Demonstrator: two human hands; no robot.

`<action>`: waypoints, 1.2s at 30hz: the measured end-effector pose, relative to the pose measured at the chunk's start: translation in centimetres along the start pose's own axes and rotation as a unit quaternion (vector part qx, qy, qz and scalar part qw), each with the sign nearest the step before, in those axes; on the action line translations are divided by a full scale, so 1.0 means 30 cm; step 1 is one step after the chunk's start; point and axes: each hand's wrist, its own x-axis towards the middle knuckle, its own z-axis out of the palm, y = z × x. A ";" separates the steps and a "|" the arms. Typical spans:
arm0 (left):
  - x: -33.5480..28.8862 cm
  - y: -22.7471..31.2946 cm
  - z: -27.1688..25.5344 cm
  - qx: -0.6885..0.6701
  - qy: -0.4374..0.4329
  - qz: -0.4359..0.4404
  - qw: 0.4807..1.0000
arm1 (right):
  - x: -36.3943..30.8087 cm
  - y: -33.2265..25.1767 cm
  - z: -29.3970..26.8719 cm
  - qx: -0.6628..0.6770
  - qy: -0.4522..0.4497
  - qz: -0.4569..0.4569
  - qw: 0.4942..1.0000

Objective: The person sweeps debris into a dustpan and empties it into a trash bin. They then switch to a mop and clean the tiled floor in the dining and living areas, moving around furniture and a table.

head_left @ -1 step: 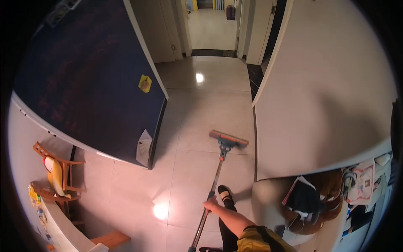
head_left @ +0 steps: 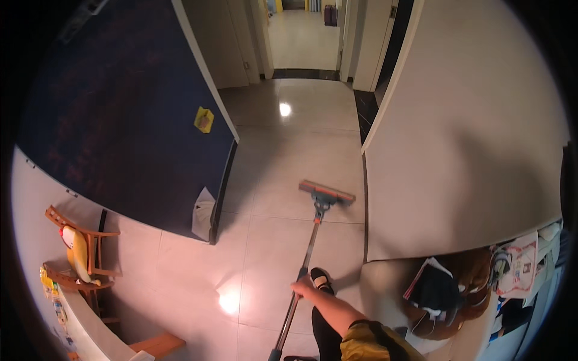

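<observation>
Head view: the right hand (head_left: 303, 286), low and just right of the frame's middle, has its fingers curled around the pole of a mop (head_left: 312, 240), just below a dark collar. The pole slants from the lower edge up to the mop head (head_left: 326, 195), which lies across the pale tiled floor (head_left: 198, 271) near the foot of the right wall. Holding partway along probably steadies the slope, letting the wide head sit flat. The left hand is out of frame, so I cannot tell its state. A dark shoe (head_left: 321, 280) stands just beside the right hand, perhaps set forward for balance. At lower left, a yellow plush toy (head_left: 76, 254) rests on a wooden chair by a pale bench (head_left: 99, 331), likely kept off the floor. At lower right, dark clothing (head_left: 432, 286) is heaped on a seat, seemingly for convenience.
</observation>
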 end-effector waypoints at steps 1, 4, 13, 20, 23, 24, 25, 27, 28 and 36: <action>0.083 0.052 0.051 0.007 -0.004 0.009 1.000 | 0.030 -0.125 -0.068 -0.015 0.010 0.001 1.000; 0.360 0.275 0.209 0.005 -0.042 -0.017 0.999 | 0.305 -0.341 -0.294 -0.005 0.092 -0.046 0.995; 0.759 0.653 0.407 0.139 -0.046 0.120 0.982 | 0.489 -0.696 -0.596 0.078 0.194 -0.135 0.969; 0.697 0.714 0.436 0.240 -0.028 0.147 0.959 | 0.383 -0.744 -0.620 0.165 0.118 -0.104 0.974; 0.867 0.788 0.491 0.244 0.015 0.160 0.956 | 0.569 -0.815 -0.730 0.183 0.130 -0.141 0.964; 0.952 0.768 0.502 0.375 0.031 0.355 0.856 | 0.602 -0.859 -0.769 0.192 0.142 -0.150 0.959; 0.962 0.741 0.489 0.296 0.012 0.237 0.925 | 0.624 -0.891 -0.813 0.198 0.122 -0.152 0.961; 0.922 0.926 0.542 0.112 -0.020 -0.019 0.993 | 0.581 -0.941 -0.807 0.220 0.140 -0.121 0.958; 0.963 0.773 0.482 0.371 0.014 0.307 0.876 | 0.579 -0.912 -0.781 0.227 0.140 -0.147 0.953; 0.679 0.854 0.421 0.186 0.003 0.063 0.980 | 0.338 -0.797 -0.603 0.260 0.104 -0.112 0.953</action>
